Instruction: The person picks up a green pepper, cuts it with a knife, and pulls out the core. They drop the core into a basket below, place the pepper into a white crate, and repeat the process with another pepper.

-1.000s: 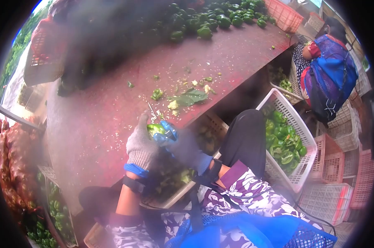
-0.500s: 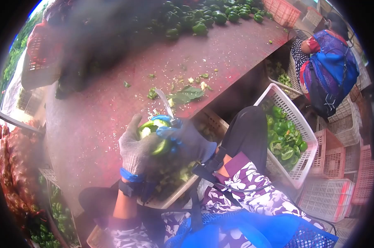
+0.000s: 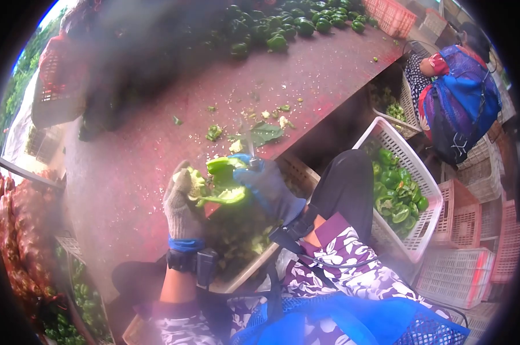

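My left hand [image 3: 182, 198], in a grey glove, pinches a pale seed core [image 3: 195, 185] at the left of the opened pepper. The hollow green pepper [image 3: 225, 196] gapes between my hands. My right hand [image 3: 263, 187], in a grey and blue glove, grips the pepper's right side. A blurred knife blade [image 3: 249, 144] points up from that hand. Below, a crate [image 3: 251, 267] of green scraps is partly hidden by my hands. Seeds, bits of core and a green leaf [image 3: 266, 133] lie on the red table [image 3: 145, 172].
Whole green peppers [image 3: 277, 43] are heaped at the table's back. A white crate [image 3: 428, 190] of cut peppers stands right of my knee. Beyond it sits a co-worker [image 3: 458, 95] in a blue vest. Stacked crates [image 3: 449, 276] fill the right; red net sacks [image 3: 24, 230] are at left.
The pepper has been opened wide, and its core is now apart from it in my left hand. My hands have moved slightly apart. The knife blade has turned more upright.
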`<state>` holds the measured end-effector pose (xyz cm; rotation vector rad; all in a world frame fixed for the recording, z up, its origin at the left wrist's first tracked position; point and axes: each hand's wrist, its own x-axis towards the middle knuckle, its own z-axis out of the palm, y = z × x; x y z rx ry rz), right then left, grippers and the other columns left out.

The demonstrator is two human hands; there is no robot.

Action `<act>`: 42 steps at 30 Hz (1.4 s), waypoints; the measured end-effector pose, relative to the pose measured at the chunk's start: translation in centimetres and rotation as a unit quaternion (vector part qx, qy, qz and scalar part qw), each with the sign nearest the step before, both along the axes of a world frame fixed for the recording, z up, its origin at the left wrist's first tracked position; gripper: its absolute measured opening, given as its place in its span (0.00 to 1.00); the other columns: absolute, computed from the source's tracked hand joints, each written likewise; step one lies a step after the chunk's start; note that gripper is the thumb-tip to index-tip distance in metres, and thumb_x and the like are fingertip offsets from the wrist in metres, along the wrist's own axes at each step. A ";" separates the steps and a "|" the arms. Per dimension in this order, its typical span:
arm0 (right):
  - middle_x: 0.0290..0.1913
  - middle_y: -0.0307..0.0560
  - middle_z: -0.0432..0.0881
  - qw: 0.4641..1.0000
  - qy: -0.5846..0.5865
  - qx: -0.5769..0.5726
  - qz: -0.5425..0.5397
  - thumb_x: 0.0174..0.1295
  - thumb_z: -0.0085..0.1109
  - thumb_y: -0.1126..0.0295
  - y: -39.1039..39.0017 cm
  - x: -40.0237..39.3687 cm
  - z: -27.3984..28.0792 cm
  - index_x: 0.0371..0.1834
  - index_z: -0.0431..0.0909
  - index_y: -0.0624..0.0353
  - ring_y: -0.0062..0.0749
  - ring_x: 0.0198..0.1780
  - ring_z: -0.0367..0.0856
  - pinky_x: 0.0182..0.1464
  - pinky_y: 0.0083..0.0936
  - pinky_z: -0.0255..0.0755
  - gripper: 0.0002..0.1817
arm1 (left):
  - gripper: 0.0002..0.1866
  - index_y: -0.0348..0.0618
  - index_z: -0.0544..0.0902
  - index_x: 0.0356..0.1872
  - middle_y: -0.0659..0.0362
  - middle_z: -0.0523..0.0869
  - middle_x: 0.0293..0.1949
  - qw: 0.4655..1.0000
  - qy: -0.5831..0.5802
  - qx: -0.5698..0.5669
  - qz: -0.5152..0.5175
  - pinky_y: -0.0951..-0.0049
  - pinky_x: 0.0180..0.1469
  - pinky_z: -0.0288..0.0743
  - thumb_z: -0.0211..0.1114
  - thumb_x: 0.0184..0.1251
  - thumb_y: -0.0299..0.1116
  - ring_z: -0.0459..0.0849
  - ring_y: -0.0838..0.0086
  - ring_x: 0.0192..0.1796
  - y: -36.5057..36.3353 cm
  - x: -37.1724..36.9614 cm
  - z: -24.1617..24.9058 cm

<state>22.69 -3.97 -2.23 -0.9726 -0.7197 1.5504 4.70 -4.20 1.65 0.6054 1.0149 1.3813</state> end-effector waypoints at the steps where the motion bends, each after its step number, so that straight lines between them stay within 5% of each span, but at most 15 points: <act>1: 0.40 0.40 0.86 1.000 0.001 -0.005 -0.009 0.64 0.66 0.75 -0.1 0.1 0.0 0.56 0.82 0.62 0.21 0.34 0.83 0.36 0.20 0.80 0.17 | 0.25 0.35 0.74 0.66 0.58 0.83 0.43 1.000 0.015 0.012 0.013 0.72 0.40 0.81 0.65 0.72 0.35 0.83 0.74 0.39 0.7 -1.2 -1.3; 3: 0.40 0.40 0.85 1.000 -0.001 -0.010 -0.026 0.66 0.63 0.74 0.0 1.3 0.0 0.56 0.82 0.61 0.20 0.34 0.82 0.37 0.20 0.79 0.15 | 0.23 0.36 0.75 0.64 0.59 0.83 0.42 0.998 0.040 0.041 0.040 0.71 0.39 0.81 0.64 0.73 0.37 0.83 0.74 0.38 2.1 -3.5 -3.5; 6: 0.45 0.44 0.84 0.955 -0.122 0.260 -0.068 0.72 0.56 0.66 -0.8 3.9 0.5 0.61 0.78 0.58 0.25 0.41 0.83 0.36 0.22 0.80 0.18 | 0.25 0.34 0.75 0.64 0.57 0.82 0.40 0.998 0.070 -0.009 0.009 0.74 0.37 0.77 0.63 0.75 0.42 0.82 0.73 0.36 0.9 -2.7 -1.6; 8: 0.48 0.48 0.83 0.948 0.230 0.217 0.027 0.74 0.53 0.63 -0.5 5.9 3.9 0.68 0.72 0.55 0.28 0.44 0.84 0.34 0.24 0.81 0.22 | 0.29 0.30 0.71 0.67 0.54 0.84 0.42 0.990 0.082 0.036 -0.112 0.72 0.38 0.79 0.65 0.73 0.41 0.84 0.71 0.39 -0.3 -1.8 -1.4; 11: 0.59 0.41 0.81 0.742 0.642 0.187 0.059 0.74 0.53 0.58 -1.3 8.8 7.6 0.75 0.65 0.47 0.25 0.46 0.84 0.31 0.23 0.79 0.27 | 0.37 0.27 0.68 0.71 0.48 0.84 0.55 0.933 0.169 0.025 -0.318 0.68 0.54 0.79 0.70 0.68 0.41 0.85 0.65 0.52 -3.0 -0.3 -0.5; 12: 0.63 0.38 0.81 0.689 0.700 0.181 0.046 0.74 0.53 0.56 -1.3 9.6 7.9 0.77 0.62 0.44 0.24 0.47 0.85 0.30 0.23 0.78 0.30 | 0.35 0.29 0.71 0.70 0.50 0.83 0.59 0.905 0.210 0.032 -0.370 0.69 0.59 0.76 0.71 0.68 0.41 0.84 0.68 0.55 -3.4 0.3 2.0; 14: 0.68 0.41 0.78 0.681 0.719 0.138 -0.019 0.77 0.50 0.56 -0.1 10.4 5.8 0.80 0.58 0.38 0.25 0.42 0.85 0.30 0.23 0.80 0.30 | 0.31 0.32 0.75 0.68 0.53 0.83 0.61 0.883 0.265 0.029 -0.385 0.70 0.61 0.75 0.70 0.68 0.39 0.82 0.72 0.56 -1.9 -0.2 0.6; 18: 0.64 0.44 0.81 0.794 0.571 0.129 0.163 0.77 0.42 0.42 0.2 8.1 4.6 0.77 0.64 0.45 0.28 0.39 0.84 0.30 0.21 0.77 0.32 | 0.26 0.32 0.78 0.64 0.53 0.84 0.59 0.906 0.351 -0.027 -0.235 0.68 0.62 0.74 0.68 0.68 0.35 0.82 0.70 0.58 4.8 -3.4 -0.1; 21: 0.55 0.49 0.85 0.831 0.551 -0.002 0.075 0.79 0.40 0.45 -0.4 6.6 4.5 0.73 0.70 0.50 0.28 0.37 0.84 0.26 0.16 0.74 0.29 | 0.23 0.36 0.83 0.59 0.51 0.88 0.54 0.879 0.465 0.056 -0.090 0.67 0.61 0.76 0.72 0.64 0.35 0.85 0.67 0.57 14.0 -8.4 -3.6; 23: 0.53 0.49 0.86 0.839 0.541 -0.059 0.026 0.80 0.39 0.47 -0.5 6.3 4.2 0.71 0.72 0.51 0.27 0.36 0.84 0.26 0.15 0.72 0.27 | 0.30 0.35 0.80 0.62 0.47 0.86 0.57 0.769 0.631 0.093 -0.046 0.64 0.63 0.75 0.74 0.61 0.40 0.84 0.58 0.60 20.6 -11.6 -4.6; 25: 0.53 0.50 0.86 0.847 0.525 -0.082 0.003 0.81 0.37 0.49 -0.3 6.3 4.5 0.72 0.71 0.53 0.27 0.33 0.82 0.28 0.21 0.72 0.27 | 0.35 0.37 0.76 0.67 0.44 0.84 0.59 0.744 0.656 0.126 0.030 0.60 0.67 0.71 0.71 0.62 0.46 0.80 0.51 0.64 27.6 -14.7 -6.6; 27: 0.53 0.51 0.85 0.853 0.517 -0.070 0.001 0.82 0.35 0.50 0.5 6.6 4.1 0.72 0.70 0.54 0.27 0.32 0.81 0.29 0.25 0.72 0.27 | 0.35 0.41 0.73 0.69 0.44 0.82 0.61 0.590 0.794 0.104 0.102 0.58 0.70 0.68 0.67 0.65 0.51 0.77 0.51 0.67 34.4 -16.5 -6.4; 32: 0.46 0.45 0.85 0.922 0.351 -0.136 -0.086 0.80 0.42 0.53 1.6 6.4 4.1 0.68 0.72 0.58 0.25 0.27 0.82 0.21 0.21 0.76 0.24 | 0.28 0.44 0.79 0.62 0.42 0.81 0.61 0.503 0.862 -0.055 0.023 0.54 0.69 0.67 0.64 0.66 0.50 0.76 0.49 0.66 45.2 -18.7 -5.1; 36: 0.46 0.45 0.83 0.910 0.309 -0.237 -0.139 0.81 0.40 0.51 0.8 5.8 3.4 0.71 0.69 0.52 0.27 0.23 0.79 0.18 0.23 0.73 0.25 | 0.28 0.45 0.80 0.60 0.43 0.82 0.60 0.462 0.887 -0.005 0.005 0.55 0.66 0.70 0.67 0.62 0.49 0.78 0.49 0.64 50.2 -22.1 -9.7; 42: 0.41 0.45 0.84 0.925 0.224 -0.271 -0.148 0.81 0.40 0.52 1.5 4.4 4.0 0.66 0.72 0.57 0.23 0.20 0.74 0.16 0.19 0.70 0.24 | 0.29 0.47 0.80 0.59 0.44 0.82 0.58 0.495 0.868 0.016 -0.026 0.56 0.63 0.73 0.69 0.58 0.48 0.79 0.49 0.62 50.0 -21.2 -7.3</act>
